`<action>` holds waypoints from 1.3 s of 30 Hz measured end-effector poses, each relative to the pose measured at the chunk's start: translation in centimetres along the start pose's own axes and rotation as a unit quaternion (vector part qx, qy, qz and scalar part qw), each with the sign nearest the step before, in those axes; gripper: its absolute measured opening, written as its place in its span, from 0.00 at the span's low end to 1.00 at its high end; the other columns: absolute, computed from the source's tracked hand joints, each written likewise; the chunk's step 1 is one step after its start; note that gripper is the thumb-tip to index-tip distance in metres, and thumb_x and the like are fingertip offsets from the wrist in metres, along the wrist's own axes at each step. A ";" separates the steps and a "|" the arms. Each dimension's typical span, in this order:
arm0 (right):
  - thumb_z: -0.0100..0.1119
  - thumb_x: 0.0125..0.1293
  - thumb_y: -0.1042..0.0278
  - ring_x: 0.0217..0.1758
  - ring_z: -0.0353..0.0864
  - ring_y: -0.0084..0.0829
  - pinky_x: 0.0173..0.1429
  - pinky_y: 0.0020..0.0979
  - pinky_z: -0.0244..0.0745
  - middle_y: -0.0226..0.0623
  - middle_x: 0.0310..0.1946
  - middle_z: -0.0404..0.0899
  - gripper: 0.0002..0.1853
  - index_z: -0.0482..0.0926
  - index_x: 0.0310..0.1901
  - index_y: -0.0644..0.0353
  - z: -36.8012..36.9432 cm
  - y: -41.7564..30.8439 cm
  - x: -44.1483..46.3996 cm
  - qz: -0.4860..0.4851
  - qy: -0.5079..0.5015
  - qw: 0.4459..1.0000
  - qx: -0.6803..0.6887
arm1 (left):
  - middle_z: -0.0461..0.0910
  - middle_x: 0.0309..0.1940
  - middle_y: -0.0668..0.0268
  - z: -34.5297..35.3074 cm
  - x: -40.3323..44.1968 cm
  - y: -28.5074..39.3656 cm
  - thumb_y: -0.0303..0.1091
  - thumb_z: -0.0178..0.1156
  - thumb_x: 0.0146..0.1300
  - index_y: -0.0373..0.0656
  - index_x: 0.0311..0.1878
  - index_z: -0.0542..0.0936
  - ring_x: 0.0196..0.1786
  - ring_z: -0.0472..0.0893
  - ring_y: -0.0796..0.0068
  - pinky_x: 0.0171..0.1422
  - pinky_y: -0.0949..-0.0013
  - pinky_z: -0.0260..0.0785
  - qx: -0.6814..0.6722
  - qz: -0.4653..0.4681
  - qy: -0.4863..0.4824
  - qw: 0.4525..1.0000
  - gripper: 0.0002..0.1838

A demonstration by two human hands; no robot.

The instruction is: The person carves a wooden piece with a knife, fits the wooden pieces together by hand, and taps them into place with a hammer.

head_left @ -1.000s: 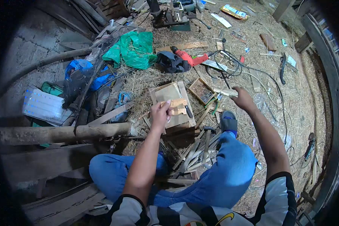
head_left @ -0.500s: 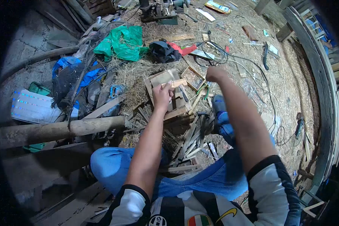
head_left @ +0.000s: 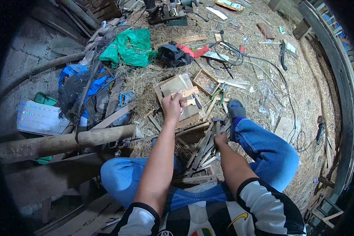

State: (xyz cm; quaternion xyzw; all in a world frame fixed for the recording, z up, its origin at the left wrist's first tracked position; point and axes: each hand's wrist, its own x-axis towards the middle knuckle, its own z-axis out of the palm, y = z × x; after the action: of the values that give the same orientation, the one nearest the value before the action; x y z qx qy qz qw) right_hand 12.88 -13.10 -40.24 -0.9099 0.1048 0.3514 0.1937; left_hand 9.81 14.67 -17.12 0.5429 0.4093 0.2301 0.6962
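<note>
My left hand (head_left: 173, 107) is closed around a small piece of pale wood (head_left: 190, 92), holding it over a wooden board (head_left: 172, 84) with raised edges. A dark, narrow tool (head_left: 198, 103), perhaps a blade, lies on the board's right side. Lower down, between my legs, my right hand (head_left: 221, 139) is closed around the handle of a hammer (head_left: 218, 119), whose head points up and away from me. The hammer rests among loose wood strips (head_left: 200, 151). Just beyond the board's right corner sits a shallow wooden frame (head_left: 205, 82), with green strips (head_left: 218, 93) beside it.
A green plastic sheet (head_left: 131, 47) and a red power tool (head_left: 196, 51) with a black cable lie ahead on straw. To the left, a thick pole (head_left: 67, 138) crosses in front of a white panel (head_left: 41, 118). A wooden beam (head_left: 340, 86) borders the right side.
My right hand has come down from beyond the shallow frame, toward my body, and closed on the hammer handle. My left hand stays over the board with the wood piece. The view has shifted slightly.
</note>
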 end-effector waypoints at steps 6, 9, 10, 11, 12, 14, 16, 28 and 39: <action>0.65 0.63 0.51 0.58 0.81 0.56 0.63 0.49 0.74 0.57 0.52 0.83 0.24 0.79 0.51 0.63 2.1 1.6 2.6 0.015 0.005 1.000 0.014 | 0.72 0.14 0.68 0.0 -0.1 -0.3 0.42 0.61 0.70 0.37 0.29 0.78 0.13 0.67 0.80 0.17 0.74 0.56 0.006 -0.003 0.005 1.000 0.18; 0.62 0.66 0.52 0.57 0.81 0.56 0.62 0.50 0.74 0.57 0.50 0.83 0.22 0.79 0.51 0.61 1.3 1.0 2.0 -0.019 0.000 1.000 0.023 | 0.72 0.15 0.68 -0.3 0.1 -0.9 0.42 0.61 0.71 0.37 0.30 0.78 0.13 0.67 0.80 0.18 0.74 0.56 0.023 0.012 -0.007 1.000 0.18; 0.61 0.66 0.53 0.56 0.82 0.57 0.60 0.51 0.74 0.56 0.49 0.83 0.20 0.79 0.51 0.60 0.7 0.2 1.3 -0.025 0.022 0.999 0.039 | 0.72 0.15 0.68 -0.4 0.0 -0.9 0.41 0.60 0.71 0.37 0.30 0.79 0.13 0.67 0.80 0.18 0.74 0.56 0.020 0.010 -0.009 1.000 0.17; 0.61 0.66 0.53 0.56 0.82 0.57 0.60 0.51 0.74 0.56 0.49 0.83 0.20 0.79 0.51 0.60 0.2 -0.6 0.6 -0.025 0.023 0.999 0.041 | 0.72 0.15 0.68 -0.3 -0.1 -0.8 0.41 0.60 0.71 0.37 0.30 0.79 0.13 0.67 0.80 0.18 0.74 0.56 0.021 0.012 -0.010 1.000 0.17; 0.60 0.66 0.55 0.56 0.81 0.57 0.60 0.51 0.75 0.58 0.49 0.83 0.19 0.79 0.51 0.62 -0.2 -1.2 0.0 -0.029 0.044 0.997 0.056 | 0.72 0.15 0.68 -0.3 -0.2 -0.8 0.41 0.60 0.71 0.37 0.31 0.79 0.13 0.66 0.80 0.18 0.74 0.56 0.013 0.015 -0.012 1.000 0.17; 0.58 0.67 0.58 0.56 0.81 0.57 0.59 0.52 0.75 0.60 0.50 0.82 0.19 0.79 0.51 0.64 -1.5 -2.6 -0.7 -0.037 0.068 0.994 0.071 | 0.72 0.16 0.68 -0.3 -0.4 -0.7 0.41 0.60 0.71 0.37 0.31 0.79 0.13 0.66 0.80 0.18 0.74 0.56 0.001 0.021 -0.014 1.000 0.17; 0.57 0.67 0.58 0.56 0.82 0.57 0.59 0.52 0.76 0.60 0.48 0.83 0.19 0.79 0.52 0.64 -3.4 -4.5 -1.4 -0.041 0.063 0.993 0.095 | 0.72 0.15 0.68 -0.3 -0.5 -0.7 0.41 0.60 0.71 0.37 0.32 0.80 0.13 0.66 0.79 0.18 0.73 0.56 0.000 0.018 -0.014 1.000 0.17; 0.53 0.73 0.58 0.48 0.81 0.66 0.52 0.59 0.72 0.63 0.42 0.83 0.16 0.74 0.57 0.53 -22.6 -21.5 -16.2 -0.330 0.162 0.926 0.087 | 0.76 0.17 0.66 -0.2 -0.1 -1.1 0.39 0.64 0.68 0.38 0.28 0.79 0.13 0.69 0.80 0.16 0.72 0.56 -0.039 0.000 0.001 0.999 0.16; 0.52 0.64 0.78 0.42 0.82 0.62 0.46 0.57 0.75 0.61 0.40 0.82 0.35 0.68 0.72 0.35 -19.6 -18.1 -23.5 -0.499 0.113 0.859 0.025 | 0.76 0.15 0.65 -0.1 0.1 -1.1 0.37 0.62 0.67 0.39 0.23 0.76 0.13 0.70 0.77 0.16 0.68 0.56 0.004 0.015 0.027 1.000 0.18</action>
State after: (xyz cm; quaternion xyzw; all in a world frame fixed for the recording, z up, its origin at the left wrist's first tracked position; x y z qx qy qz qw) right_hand 13.39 -3.84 -5.89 -0.8689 -0.3330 0.0996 0.3525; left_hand 9.65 14.47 -18.21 0.5451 0.4212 0.2535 0.6791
